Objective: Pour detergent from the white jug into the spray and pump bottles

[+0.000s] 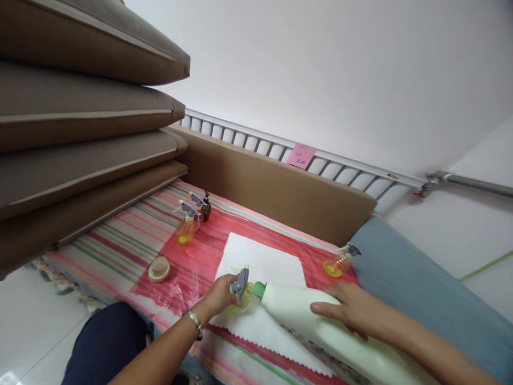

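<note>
My left hand (pixel 222 293), with a bracelet at its wrist, is closed around the top of a spray bottle (pixel 239 306) with a grey trigger head (pixel 240 282). Its clear body shows yellowish-green; whether the head is screwed on, I cannot tell. My right hand (pixel 348 308) grips a large pale green bottle (pixel 316 321), tilted with its green neck (pixel 258 290) pointing left. That neck is right against the spray bottle's upper part, and the exact contact is hidden. Beneath both lies a white cloth (pixel 262 255) with a zigzag edge.
Two more spray bottles (pixel 186 229) and a dark pump bottle (pixel 206 207) stand at the back left. Another spray bottle (pixel 337 264) is at the right. A round pale cap (pixel 159 268) lies left. Stacked brown cushions (pixel 88 125) overhang the left side. A padded board (pixel 260 184) leans behind.
</note>
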A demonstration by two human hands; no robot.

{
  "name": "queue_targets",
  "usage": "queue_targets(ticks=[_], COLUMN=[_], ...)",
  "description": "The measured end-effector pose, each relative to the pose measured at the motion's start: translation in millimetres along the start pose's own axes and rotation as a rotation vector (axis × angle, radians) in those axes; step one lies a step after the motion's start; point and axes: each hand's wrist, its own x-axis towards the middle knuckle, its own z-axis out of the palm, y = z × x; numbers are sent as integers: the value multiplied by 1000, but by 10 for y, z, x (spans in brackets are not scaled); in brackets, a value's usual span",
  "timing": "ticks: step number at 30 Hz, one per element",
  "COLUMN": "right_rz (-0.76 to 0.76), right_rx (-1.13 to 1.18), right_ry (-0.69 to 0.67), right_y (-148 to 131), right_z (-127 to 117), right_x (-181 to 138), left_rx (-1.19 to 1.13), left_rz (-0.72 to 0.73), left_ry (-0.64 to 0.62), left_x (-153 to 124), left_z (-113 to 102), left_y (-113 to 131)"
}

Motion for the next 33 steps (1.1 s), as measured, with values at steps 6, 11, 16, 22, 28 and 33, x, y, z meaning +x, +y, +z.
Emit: queue_targets(ticks=[6, 11, 16, 22, 28, 33], right_rz=[13, 15, 8, 4, 13, -1], right_rx=[11, 9, 17, 19, 13, 20], right_ry=[-8, -16, -17, -8, -11, -16], right_y=[-21, -46, -50, -30, -59, -63], right_z=[-5, -18, -22, -18, -30, -44], right_x=[-6, -14, -22, -6, -24, -32], left_rx=[80, 99, 93, 78, 62, 47], left_rz=[36, 49, 53, 69, 82, 77], left_ry=[30, 33, 39, 34, 33, 13], left_x=[2, 13, 18, 26, 15, 16], left_z=[-1, 6, 9, 13, 12, 15], left_y=[0, -20, -40, -54, -45, -26])
